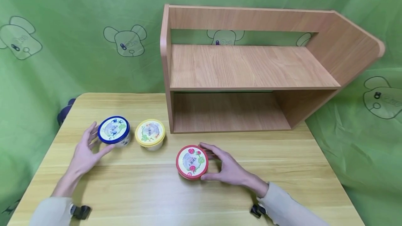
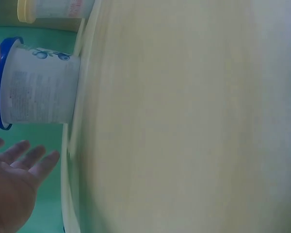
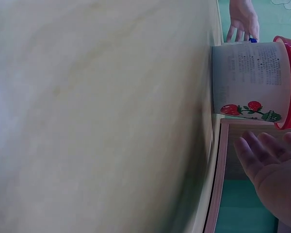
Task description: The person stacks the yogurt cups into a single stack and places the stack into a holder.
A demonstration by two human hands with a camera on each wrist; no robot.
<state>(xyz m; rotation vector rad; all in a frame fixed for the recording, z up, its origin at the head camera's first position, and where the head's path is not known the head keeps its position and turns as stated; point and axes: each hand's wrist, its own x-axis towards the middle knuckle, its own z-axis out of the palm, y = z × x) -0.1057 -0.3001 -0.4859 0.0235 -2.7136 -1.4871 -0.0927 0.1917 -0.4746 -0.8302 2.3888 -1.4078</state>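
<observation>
Right hand [image 1: 230, 170]: lay on the counter [image 1: 194, 198] with fingers spread and relaxed, cupped about the red-lidded tub [image 1: 192, 162]. Fingertips reached the tub's far side, thumb its near side; nothing was gripped yet. The right wrist view showed a gap between palm and tub wall.

Left hand [image 1: 83, 154]: likewise open, fingers extended beside the blue-lidded tub [image 1: 114, 130], thumb near its front. Contact could not be confirmed; the left wrist view showed the fingers apart from the tub.

Handling note: each tub looked best taken by its side wall under the lid rim, thumb opposite fingers, kept upright and lifted straight. The lids overhang, so a grip on the rim alone might pop one loose.

Containers:
- Red-lidded tub, strawberry print, lid on, upright, near the counter's middle, in front of the wooden shelf [image 1: 251, 69].
- Blue-lidded tub, blueberry print, lid on, upright, at the left.
- Yellow-lidded tub [image 1: 150, 133], lid on, upright, just beside the blue one, untouched by either hand.
- Contents of all three: hidden under lids.
- Wooden shelf: two tiers, standing at the counter's back; both tiers held nothing.
</observation>
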